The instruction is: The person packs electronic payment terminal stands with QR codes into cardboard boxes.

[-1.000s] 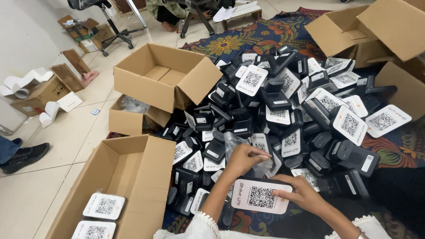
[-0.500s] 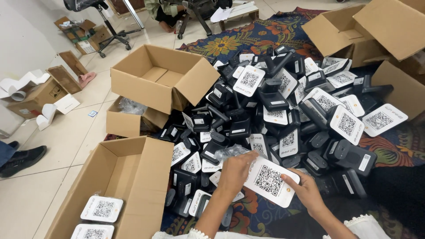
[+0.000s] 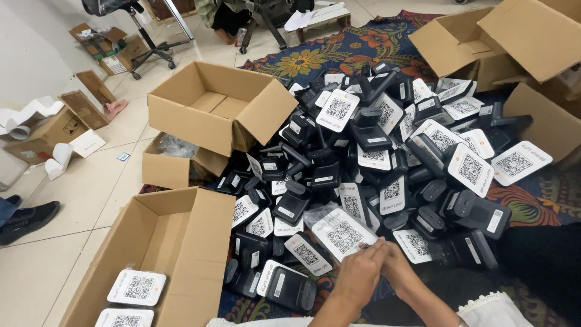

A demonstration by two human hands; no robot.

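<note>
A big heap of black devices with white, code-printed square faces [image 3: 387,151] covers the rug in front of me. One such white-faced device [image 3: 342,233] lies tilted at the heap's near edge. My left hand [image 3: 357,275] and my right hand [image 3: 400,266] are pressed together just below it, fingertips closed on its near right corner. A crumpled clear plastic wrap [image 3: 321,212] sits just behind that device. Both forearms come up from the bottom edge, with white lace cuffs.
An open cardboard box [image 3: 187,242] at lower left holds white-faced devices [image 3: 136,286]. An empty open box [image 3: 218,106] stands behind it, and more boxes [image 3: 484,42] are at the top right. Another person's shoe [image 3: 27,215] rests at the left, with an office chair [image 3: 136,24] beyond.
The white-faced device went from being held up in both hands to lying on the heap's near edge. Both hands came together and dropped lower in the frame.
</note>
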